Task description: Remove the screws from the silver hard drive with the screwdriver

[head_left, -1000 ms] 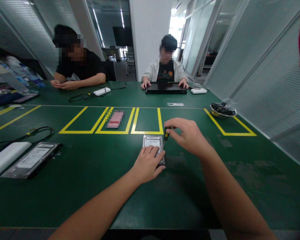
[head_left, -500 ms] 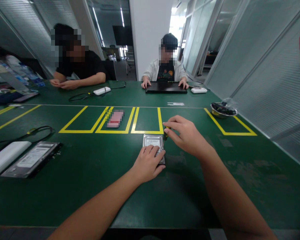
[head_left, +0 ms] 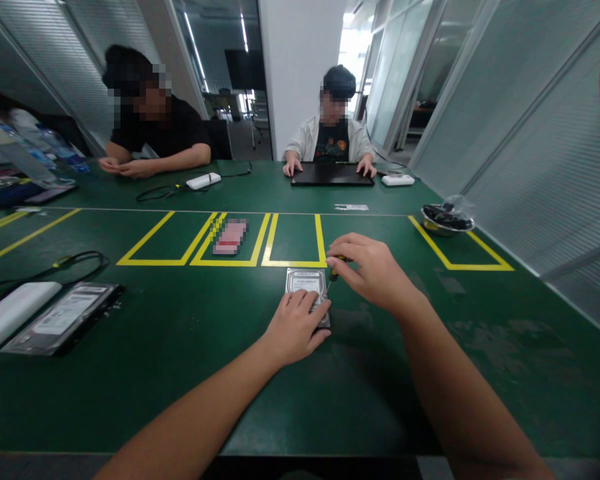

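A silver hard drive [head_left: 299, 279] with a white label lies flat on the green table [head_left: 205, 373] in front of me. My left hand [head_left: 296, 330] rests over its near part, fingers on top and thumb along the right edge, holding it down. In my right hand [head_left: 370, 270], pinched between thumb and fingers, is a small screwdriver [head_left: 334, 273] with a yellow-and-black handle. Its thin shaft points down to the drive's right edge. Exactly where the tip sits is too small to make out.
Another hard drive [head_left: 67, 319] lies at left beside a white power bank [head_left: 17, 313] with a black cable. Yellow tape outlines [head_left: 295, 264] mark the table; a pink object [head_left: 231, 237] lies in one. A metal bowl [head_left: 445, 230] stands right. Two people [head_left: 333, 143] sit opposite.
The screwdriver and my right fingers have shifted slightly; the handle leans more and its shaft shows better. My left hand and the hard drive stay in place.
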Available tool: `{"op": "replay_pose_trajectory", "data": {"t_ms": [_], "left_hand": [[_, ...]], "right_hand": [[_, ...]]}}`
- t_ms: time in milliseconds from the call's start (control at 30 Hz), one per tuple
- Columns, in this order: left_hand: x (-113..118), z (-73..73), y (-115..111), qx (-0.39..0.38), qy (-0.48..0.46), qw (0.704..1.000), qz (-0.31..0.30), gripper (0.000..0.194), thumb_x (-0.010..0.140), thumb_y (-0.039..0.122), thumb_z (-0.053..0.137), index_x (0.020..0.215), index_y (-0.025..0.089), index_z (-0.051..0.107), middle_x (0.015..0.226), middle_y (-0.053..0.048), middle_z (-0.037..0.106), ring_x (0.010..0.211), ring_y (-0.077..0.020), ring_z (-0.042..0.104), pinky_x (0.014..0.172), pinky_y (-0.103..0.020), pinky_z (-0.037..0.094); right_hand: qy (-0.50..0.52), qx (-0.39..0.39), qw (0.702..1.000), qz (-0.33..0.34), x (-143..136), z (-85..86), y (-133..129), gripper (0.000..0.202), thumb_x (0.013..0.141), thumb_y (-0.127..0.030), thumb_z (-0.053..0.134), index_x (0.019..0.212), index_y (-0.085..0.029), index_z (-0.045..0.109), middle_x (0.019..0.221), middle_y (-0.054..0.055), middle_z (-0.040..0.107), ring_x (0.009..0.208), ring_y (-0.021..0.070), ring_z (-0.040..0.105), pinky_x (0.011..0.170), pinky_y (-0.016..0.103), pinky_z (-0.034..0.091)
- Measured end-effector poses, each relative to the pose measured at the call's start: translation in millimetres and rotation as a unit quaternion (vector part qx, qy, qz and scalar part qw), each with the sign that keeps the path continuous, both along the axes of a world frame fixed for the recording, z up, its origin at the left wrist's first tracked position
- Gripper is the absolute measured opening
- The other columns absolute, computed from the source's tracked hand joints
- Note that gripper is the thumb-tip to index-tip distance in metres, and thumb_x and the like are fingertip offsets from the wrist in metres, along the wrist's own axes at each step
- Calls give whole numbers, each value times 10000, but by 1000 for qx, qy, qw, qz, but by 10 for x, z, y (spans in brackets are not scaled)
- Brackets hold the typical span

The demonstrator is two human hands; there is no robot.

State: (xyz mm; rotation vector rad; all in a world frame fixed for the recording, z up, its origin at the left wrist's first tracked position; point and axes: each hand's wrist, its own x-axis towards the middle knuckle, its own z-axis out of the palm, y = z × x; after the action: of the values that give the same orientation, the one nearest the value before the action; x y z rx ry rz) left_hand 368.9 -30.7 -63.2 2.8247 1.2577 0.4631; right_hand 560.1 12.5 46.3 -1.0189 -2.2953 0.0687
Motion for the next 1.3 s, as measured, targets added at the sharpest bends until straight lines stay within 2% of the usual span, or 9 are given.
{"op": "replay_pose_trajectory", "data": {"t_ms": [100, 267, 500, 667, 867, 1033, 1133, 1300], "left_hand": [[-1, -1, 1, -1, 0, 1000, -1, 527, 881, 467, 583, 1350, 239, 505, 1275, -126, 527, 1156, -317, 454, 961, -474, 378], [3, -2, 2, 1, 3, 1000, -1, 531, 886, 468, 575, 1356, 233, 500, 1278, -126, 526, 1156, -319, 452, 963, -476, 376], [-2, -2, 4, 1, 5, 1000, -4, 535, 885, 475, 576, 1355, 231, 501, 1278, -130, 526, 1158, -319, 451, 962, -475, 378], [-1, -12, 0, 4, 2, 1000, -2, 533, 881, 469, 584, 1352, 234, 503, 1273, -128, 527, 1157, -319, 453, 962, -477, 377], [-1, -9, -2, 6, 1, 1000, -4, 530, 879, 464, 588, 1346, 226, 510, 1264, -131, 532, 1153, -320, 456, 960, -474, 379], [1, -10, -1, 5, -2, 1000, -3, 530, 879, 464, 586, 1347, 227, 511, 1264, -132, 533, 1150, -319, 457, 956, -474, 381], [0, -9, 1, 4, 0, 1000, -3, 530, 880, 467, 583, 1348, 228, 510, 1263, -130, 534, 1146, -316, 460, 955, -472, 382], [-6, -5, 1, 5, -1, 1000, -4, 527, 879, 462, 588, 1346, 230, 512, 1263, -130, 534, 1148, -313, 461, 956, -469, 382]], "right_hand": [[3, 0, 1000, 13, -7, -15, -1, 226, 948, -180, 485, 1037, -165, 692, 1056, 96, 675, 1003, 209, 629, 927, 371, 501], [6, 7, 1000, -10, -13, -50, 19, 260, 904, -175, 566, 1145, -146, 661, 1065, 112, 632, 985, 216, 622, 888, 360, 522], [-5, 11, 1000, -13, -6, -51, 13, 238, 892, -122, 552, 1113, -151, 637, 1099, 91, 701, 1017, 242, 635, 926, 405, 500], [19, 0, 1000, 1, -24, -30, 11, 158, 893, -161, 581, 1030, -159, 660, 1062, 97, 667, 987, 217, 627, 877, 357, 521], [6, 22, 1000, 11, 9, -30, 20, 206, 893, -95, 513, 1032, -149, 654, 1060, 93, 701, 1007, 228, 636, 918, 387, 501], [14, 14, 1000, 4, 15, -29, 19, 96, 893, -168, 595, 968, -167, 654, 997, 73, 706, 945, 211, 647, 866, 352, 510], [16, 20, 1000, -6, 0, -16, 19, 70, 876, -146, 614, 927, -155, 661, 991, 86, 681, 935, 199, 637, 841, 324, 511], [17, 21, 1000, -9, 18, -30, 29, 171, 870, -122, 608, 1030, -147, 662, 993, 73, 708, 927, 196, 658, 856, 330, 521]]}}
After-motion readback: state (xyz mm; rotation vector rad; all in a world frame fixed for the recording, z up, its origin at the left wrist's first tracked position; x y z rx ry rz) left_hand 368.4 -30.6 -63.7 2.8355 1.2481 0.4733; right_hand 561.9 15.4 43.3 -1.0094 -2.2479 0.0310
